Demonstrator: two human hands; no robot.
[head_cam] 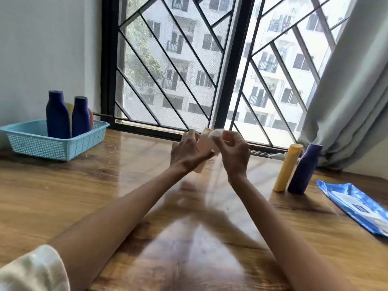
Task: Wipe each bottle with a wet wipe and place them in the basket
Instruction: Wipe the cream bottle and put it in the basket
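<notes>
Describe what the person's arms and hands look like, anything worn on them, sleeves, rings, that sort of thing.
Both forearms are bare from the elbow down. The left arm carries a pale cream sleeve with faint stripes, pushed up near the elbow. No sleeve shows on the right arm in this view. The left hand and right hand wear no gloves; no watch or bracelet shows at either wrist. The fingers are too blurred to tell about rings.

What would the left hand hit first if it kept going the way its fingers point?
The left hand already grips the pink bottle. Its fingers point up and away, so past that probably the window grille, though depth is unclear.
</notes>
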